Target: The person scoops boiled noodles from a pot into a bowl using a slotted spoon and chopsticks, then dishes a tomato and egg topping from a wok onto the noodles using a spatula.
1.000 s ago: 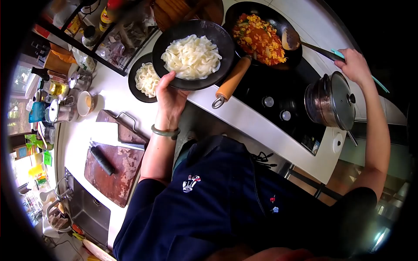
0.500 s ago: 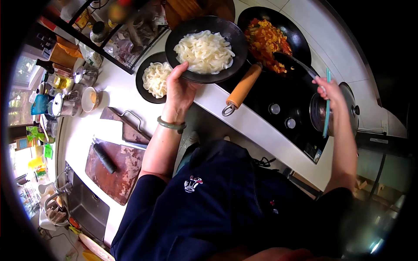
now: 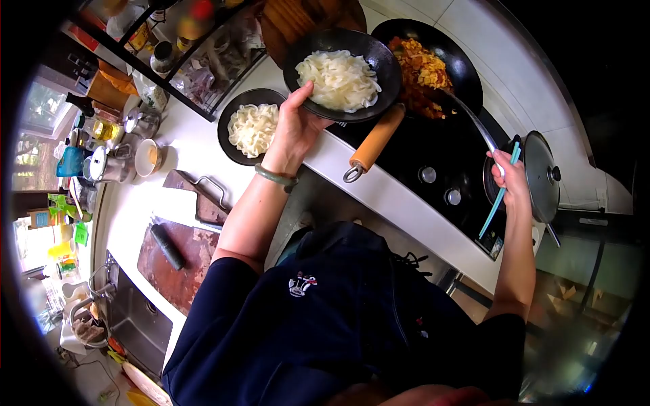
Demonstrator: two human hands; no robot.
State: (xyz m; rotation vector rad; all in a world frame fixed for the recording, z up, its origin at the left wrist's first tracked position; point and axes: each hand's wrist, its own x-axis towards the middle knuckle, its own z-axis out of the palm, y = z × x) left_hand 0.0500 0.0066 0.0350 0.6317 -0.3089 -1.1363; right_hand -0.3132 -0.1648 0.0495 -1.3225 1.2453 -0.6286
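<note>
My left hand (image 3: 296, 128) grips the rim of a black bowl (image 3: 386, 84) of wide white noodles (image 3: 340, 80), thumb over the edge. The bowl is held up beside the wok (image 3: 464, 57), over its wooden handle's inner end. My right hand (image 3: 512, 177) is closed around a long-handled metal cooking utensil (image 3: 482, 128) and a pair of turquoise chopsticks (image 3: 492, 215). The utensil's far end lies in the tomato-and-egg mixture (image 3: 423, 71) in the wok; its head is hard to make out. A second black dish (image 3: 232, 147) of noodles (image 3: 254, 128) rests on the counter, left of my left hand.
The wok's wooden handle (image 3: 376, 145) sticks out over the counter edge. A glass-lidded pot (image 3: 544, 177) stands right of my right hand. A cleaver (image 3: 210, 203), a cutting board (image 3: 179, 281) and a sink (image 3: 139, 311) lie to the left. A black rack (image 3: 193, 57) holds bottles.
My left hand and the noodle bowl have shifted slightly right. My right hand has moved a little lower; the chopsticks have swung from near upright to a slant, and the utensil's handle is steeper.
</note>
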